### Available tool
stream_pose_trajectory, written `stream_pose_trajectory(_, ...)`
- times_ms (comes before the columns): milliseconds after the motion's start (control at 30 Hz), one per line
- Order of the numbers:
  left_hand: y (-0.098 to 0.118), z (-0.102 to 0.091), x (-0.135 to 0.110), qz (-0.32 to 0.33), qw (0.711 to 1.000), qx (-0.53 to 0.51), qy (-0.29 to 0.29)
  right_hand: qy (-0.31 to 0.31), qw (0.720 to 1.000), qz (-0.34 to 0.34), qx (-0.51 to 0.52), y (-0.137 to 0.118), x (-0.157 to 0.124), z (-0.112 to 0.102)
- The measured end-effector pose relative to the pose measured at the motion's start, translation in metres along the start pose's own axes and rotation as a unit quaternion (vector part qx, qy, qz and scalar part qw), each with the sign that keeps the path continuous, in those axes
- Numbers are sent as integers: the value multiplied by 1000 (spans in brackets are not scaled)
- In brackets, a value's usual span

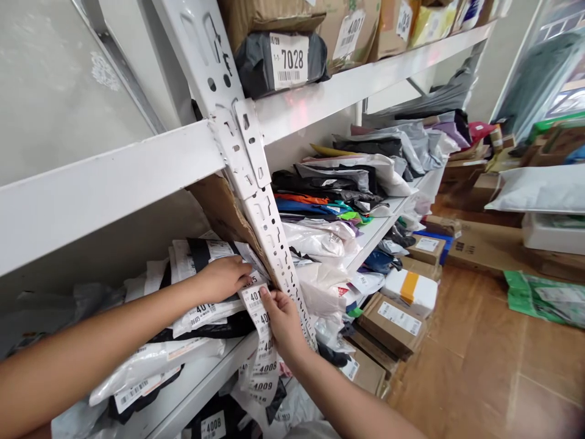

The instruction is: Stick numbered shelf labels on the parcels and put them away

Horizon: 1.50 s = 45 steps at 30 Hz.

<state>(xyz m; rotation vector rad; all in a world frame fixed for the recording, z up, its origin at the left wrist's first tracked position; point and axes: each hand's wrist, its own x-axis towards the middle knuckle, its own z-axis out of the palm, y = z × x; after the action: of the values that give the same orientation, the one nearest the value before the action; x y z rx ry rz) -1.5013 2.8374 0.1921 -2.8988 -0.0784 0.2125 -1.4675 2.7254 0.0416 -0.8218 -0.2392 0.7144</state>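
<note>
A strip of printed number labels [264, 367] hangs down from my right hand [284, 323], pinched near its upper end. My left hand [225, 277] has its fingers curled at the top of the same strip, over the parcels; whether it grips the strip or a label I cannot make out. Under that hand lies a pile of parcels in plastic mailing bags [201, 317], white and black, with numbered labels on several. The metal shelf post [274, 238] stands just right of both hands, and a cardboard sheet [223, 210] leans against it.
Mailing bags [329, 238] are stacked on the shelf beyond the post. Above, a black parcel marked 7028 [289, 60] and boxes sit on the upper beam [388, 67]. Cardboard boxes [393, 323] and a green bag [548, 299] lie on the wooden floor [484, 366] at right.
</note>
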Motion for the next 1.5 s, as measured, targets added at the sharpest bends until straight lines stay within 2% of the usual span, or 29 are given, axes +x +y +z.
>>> stream_pose_trajectory(100,4,4,0,3,998,56,-10,32,999,28,30,-3,-2,-1)
stream_pose_trajectory(200,4,6,0,-4,997,70,-13,-24,996,83,38,-13,-8,-5)
stream_pose_trajectory(267,2,7,1,6,997,80,-7,-53,994,93,26,-18,-11,-10)
stream_pose_trajectory(433,4,8,3,0,995,100,-7,11,999,48,-11,-8,-15,-21)
stream_pose_trajectory(700,8,0,5,-18,997,73,-20,49,998,25,-42,13,-21,-32)
stream_pose_trajectory(833,5,-6,6,-65,997,34,-35,43,990,-61,-119,30,-35,-49)
stream_pose_trajectory(900,5,-10,6,-102,994,28,-30,20,983,-92,-156,37,-41,-60)
stream_pose_trajectory(967,6,-15,5,-154,987,48,5,-21,979,-107,-170,39,-46,-69)
stream_pose_trajectory(1033,3,-19,5,-167,979,94,70,-55,979,-116,-159,35,-46,-74)
stream_pose_trajectory(1100,-5,-21,6,-108,978,128,127,-86,982,-107,-130,26,-44,-75)
stream_pose_trajectory(1133,-10,-22,7,-58,981,125,134,-103,984,-95,-114,21,-42,-73)
stream_pose_trajectory(1200,-23,-21,8,35,990,84,105,-143,982,-74,-100,11,-37,-69)
stream_pose_trajectory(1300,-37,-17,5,118,989,48,70,-197,972,-86,-101,-3,-30,-61)
stream_pose_trajectory(1400,-39,-12,0,171,978,66,98,-242,957,-135,-88,-14,-27,-51)
stream_pose_trajectory(1500,-36,-8,-9,254,960,45,113,-274,948,-145,-71,-22,-28,-40)
